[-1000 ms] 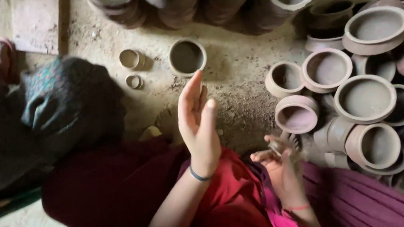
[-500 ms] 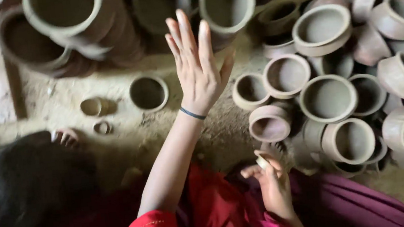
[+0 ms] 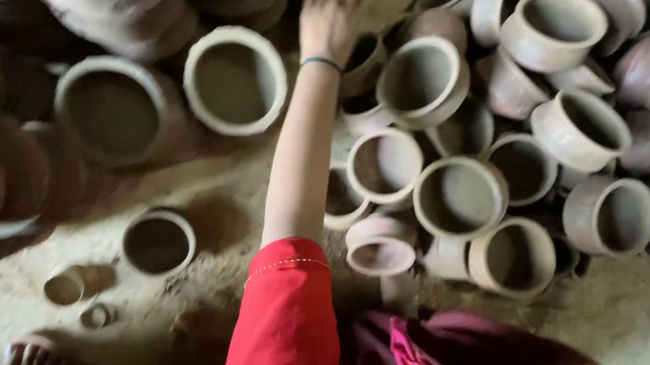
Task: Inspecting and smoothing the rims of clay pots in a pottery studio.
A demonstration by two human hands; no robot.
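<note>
Left hand [image 3: 330,14] stretches far forward over the clay pots [image 3: 420,80], fingers blurred, grip unclear; nearest pot sits just right of the wrist

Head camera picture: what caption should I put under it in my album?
A left hand in a red sleeve reaches far across heaps of clay pots on a dusty floor.

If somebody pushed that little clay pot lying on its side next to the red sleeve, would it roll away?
Probably a little. The little clay pot lies tipped on its round wall, so a nudge could rock or roll it, though neighbouring pots crowd its right side and would likely stop it. It looks like bare, matte clay, so probably not slippery, but possibly brittle if knocked.
</note>
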